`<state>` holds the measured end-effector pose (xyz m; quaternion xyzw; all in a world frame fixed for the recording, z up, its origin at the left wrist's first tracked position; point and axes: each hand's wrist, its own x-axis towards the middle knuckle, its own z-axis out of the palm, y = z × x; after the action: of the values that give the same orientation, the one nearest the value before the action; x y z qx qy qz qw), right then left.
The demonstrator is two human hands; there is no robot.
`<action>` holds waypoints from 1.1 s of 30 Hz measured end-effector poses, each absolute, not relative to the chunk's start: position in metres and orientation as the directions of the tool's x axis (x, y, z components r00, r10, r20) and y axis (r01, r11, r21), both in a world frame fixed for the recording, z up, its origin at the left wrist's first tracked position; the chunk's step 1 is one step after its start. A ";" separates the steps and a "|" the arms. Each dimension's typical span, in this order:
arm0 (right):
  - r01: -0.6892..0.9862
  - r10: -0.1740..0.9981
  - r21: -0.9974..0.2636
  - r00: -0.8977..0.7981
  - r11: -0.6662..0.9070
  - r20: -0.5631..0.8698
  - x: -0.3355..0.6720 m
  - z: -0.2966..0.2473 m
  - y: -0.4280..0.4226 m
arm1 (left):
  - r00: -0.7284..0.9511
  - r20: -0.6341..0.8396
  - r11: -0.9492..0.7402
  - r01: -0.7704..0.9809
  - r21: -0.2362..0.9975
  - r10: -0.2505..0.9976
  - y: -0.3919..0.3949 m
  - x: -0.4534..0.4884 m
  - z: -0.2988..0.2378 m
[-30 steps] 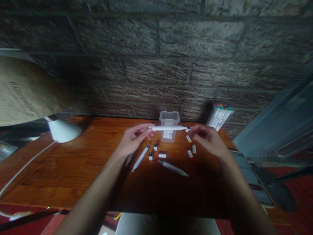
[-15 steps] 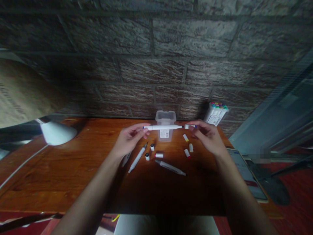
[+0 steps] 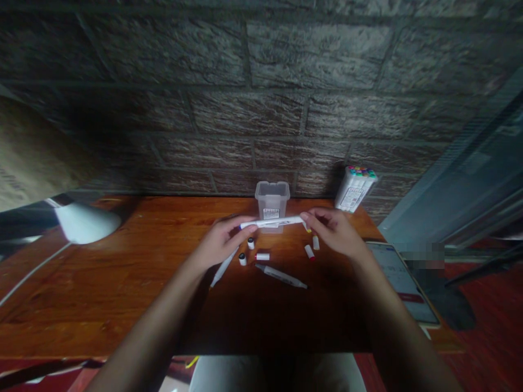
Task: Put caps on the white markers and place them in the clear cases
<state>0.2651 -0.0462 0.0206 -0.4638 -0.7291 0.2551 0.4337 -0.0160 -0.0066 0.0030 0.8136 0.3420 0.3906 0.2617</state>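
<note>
My left hand (image 3: 223,243) pinches the left end of a white marker (image 3: 272,222), held level above the wooden desk (image 3: 122,283). My right hand (image 3: 333,231) is closed on the marker's right end, where a cap sits under the fingers. Below the marker lie two uncapped markers (image 3: 281,276) (image 3: 223,268) and several loose caps (image 3: 261,256) (image 3: 309,251). An empty clear plastic holder (image 3: 272,198) stands just behind the held marker.
A box full of coloured markers (image 3: 354,188) stands at the back right by the brick wall. A white lamp base (image 3: 84,222) with its cable is at the left. A phone or tablet (image 3: 402,283) lies on the desk's right edge.
My right hand has moved left onto the marker's right end, closing the gap with the cap it held. The marker has dropped slightly lower and the view has shifted a little.
</note>
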 end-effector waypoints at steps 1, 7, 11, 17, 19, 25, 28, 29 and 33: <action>0.503 0.894 -0.741 -0.196 0.444 0.403 0.263 0.020 -0.046 | 0.469 0.468 -0.647 0.372 0.665 0.750 -0.007 -0.016 0.004; 0.548 0.903 -0.741 -0.069 0.389 0.423 0.241 0.015 -0.047 | 0.583 0.429 -0.714 0.452 0.535 0.690 -0.013 -0.012 0.006; 0.508 0.907 -0.783 0.009 0.359 0.422 0.234 0.015 -0.050 | 0.609 0.444 -0.747 0.441 0.498 0.657 -0.017 -0.007 0.006; 0.499 0.909 -0.792 0.023 0.351 0.417 0.234 0.013 -0.048 | 0.587 0.464 -0.747 0.484 0.456 0.664 -0.021 -0.005 0.005; 0.503 0.912 -0.794 0.029 0.340 0.409 0.233 0.013 -0.048 | 0.584 0.464 -0.745 0.491 0.451 0.666 -0.021 -0.006 0.006; 0.480 0.911 -0.804 0.022 0.352 0.411 0.229 0.011 -0.048 | 0.587 0.490 -0.764 0.464 0.448 0.644 -0.021 -0.009 0.011; 0.445 0.916 -0.826 0.027 0.347 0.400 0.227 0.008 -0.048 | 0.581 0.483 -0.754 0.466 0.463 0.655 -0.020 -0.010 0.010; 0.428 0.914 -0.833 0.039 0.351 0.405 0.226 0.008 -0.048 | 0.573 0.485 -0.750 0.471 0.465 0.661 -0.020 -0.011 0.010; 0.334 0.880 -0.856 0.130 0.395 0.457 0.221 0.010 -0.047 | 0.523 0.515 -0.734 0.500 0.460 0.679 -0.018 -0.011 0.007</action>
<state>0.2207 -0.0473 0.0102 -0.4943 -0.6138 0.2412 0.5664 -0.0114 -0.0183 0.0072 0.8631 0.3414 0.3493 0.1283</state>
